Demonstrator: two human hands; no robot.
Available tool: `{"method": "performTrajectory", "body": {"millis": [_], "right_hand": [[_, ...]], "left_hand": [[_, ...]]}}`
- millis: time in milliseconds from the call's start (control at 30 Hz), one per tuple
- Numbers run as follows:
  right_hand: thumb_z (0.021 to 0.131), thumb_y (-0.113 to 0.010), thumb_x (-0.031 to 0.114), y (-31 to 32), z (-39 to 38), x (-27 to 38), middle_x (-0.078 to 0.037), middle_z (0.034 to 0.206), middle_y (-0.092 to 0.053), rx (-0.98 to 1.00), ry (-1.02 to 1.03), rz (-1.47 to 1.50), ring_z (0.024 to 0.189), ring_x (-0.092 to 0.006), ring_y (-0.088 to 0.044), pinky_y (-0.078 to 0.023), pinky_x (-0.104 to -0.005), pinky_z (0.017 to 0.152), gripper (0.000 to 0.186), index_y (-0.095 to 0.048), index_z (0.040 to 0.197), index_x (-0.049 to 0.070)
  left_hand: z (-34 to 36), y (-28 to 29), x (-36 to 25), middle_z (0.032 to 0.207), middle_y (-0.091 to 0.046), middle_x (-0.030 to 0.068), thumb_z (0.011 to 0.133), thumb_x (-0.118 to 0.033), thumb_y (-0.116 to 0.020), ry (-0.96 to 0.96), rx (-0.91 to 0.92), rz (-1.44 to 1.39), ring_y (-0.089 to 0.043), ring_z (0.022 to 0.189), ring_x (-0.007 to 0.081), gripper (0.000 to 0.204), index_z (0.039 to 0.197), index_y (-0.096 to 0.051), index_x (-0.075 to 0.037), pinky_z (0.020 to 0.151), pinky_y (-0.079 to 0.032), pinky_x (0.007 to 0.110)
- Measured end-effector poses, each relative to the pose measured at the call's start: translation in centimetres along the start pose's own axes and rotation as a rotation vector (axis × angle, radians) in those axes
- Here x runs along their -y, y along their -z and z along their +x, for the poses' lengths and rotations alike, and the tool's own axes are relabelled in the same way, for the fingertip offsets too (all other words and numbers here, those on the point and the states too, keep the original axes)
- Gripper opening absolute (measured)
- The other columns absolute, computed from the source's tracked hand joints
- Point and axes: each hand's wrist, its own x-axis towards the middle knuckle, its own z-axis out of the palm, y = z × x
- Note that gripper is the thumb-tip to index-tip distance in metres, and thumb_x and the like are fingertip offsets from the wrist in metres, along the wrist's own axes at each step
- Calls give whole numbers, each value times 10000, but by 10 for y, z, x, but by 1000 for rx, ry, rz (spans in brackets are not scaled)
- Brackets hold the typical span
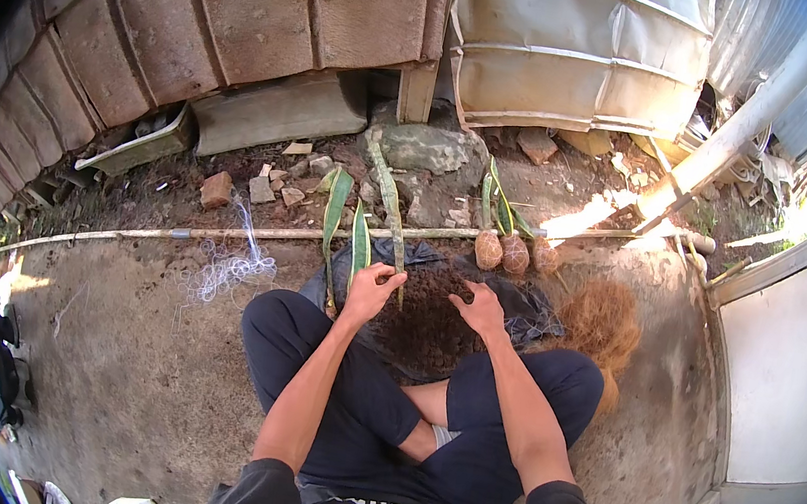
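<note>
Between the fingers of my left hand [371, 294] is a long, mottled snake plant leaf [392, 200], upright with its lower end at the soil. My right hand [480, 312] is beside the same soil, thumb and fingers apart, holding nothing that I can see. Dark loose soil [425, 325] lies heaped on a black plastic sheet [528, 306] in front of my crossed legs. Left of my left hand stand two yellow-edged snake plant leaves, a taller one [334, 211] and a shorter one [361, 239]. Beyond my right hand sit three brown string-wrapped balls [516, 256], with green leaves [502, 204] rising behind them.
Brown coconut fibre [601, 322] is piled to the right. A tangle of white string [232, 271] lies on the concrete at left. A long thin pole [144, 233] crosses beyond the sheet, with broken bricks [217, 190] and stones behind. A white panel [792, 370] stands at far right.
</note>
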Motion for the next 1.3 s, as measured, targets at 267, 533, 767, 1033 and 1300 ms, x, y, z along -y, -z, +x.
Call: {"method": "performTrajectory", "body": {"millis": [267, 533, 767, 1033, 1300], "right_hand": [[764, -777, 269, -7, 2, -1, -101, 1005, -666, 22, 256, -122, 986, -311, -609, -514, -431, 870, 280, -749, 998, 119], [758, -769, 210, -12, 6, 0, -84, 939, -651, -1, 316, -68, 944, -307, -606, -518, -428, 837, 154, -756, 881, 119], [788, -740, 205, -9, 10, 2, -106, 907, -651, -23, 195, 174, 907, -326, -616, -504, -434, 794, 112, -738, 844, 108], [838, -707, 192, 3, 13, 1, -101, 863, -728, 77, -86, 551, 774, -215, -691, -519, -347, 712, 165, -726, 914, 47], [904, -680, 215, 18, 12, 10, -45, 850, -703, 127, -199, 577, 732, -118, -653, -512, -277, 612, 199, -703, 974, 31]], "left_hand": [[0, 1, -5, 768, -702, 86, 931, -281, -659, 85, -9, -89, -429, 508, 91, 315, 918, -653, 33, 510, -368, 323], [0, -1, 6, 817, -734, 124, 953, -246, -625, 91, -49, -62, -391, 454, 60, 323, 803, -548, 29, 457, -345, 306], [-4, 1, 10, 872, -733, 153, 948, -232, -626, 54, -83, 23, -464, 510, 63, 340, 787, -525, 50, 479, -382, 305], [-1, -1, 18, 1086, -672, 242, 932, -256, -636, 94, -85, -1, -573, 1207, 254, 340, 936, -665, 82, 886, -474, 353], [-6, 4, 49, 1406, -445, 249, 900, -264, -676, -93, -65, 209, -503, 1248, 334, 344, 859, -645, 76, 951, -449, 355]]}}
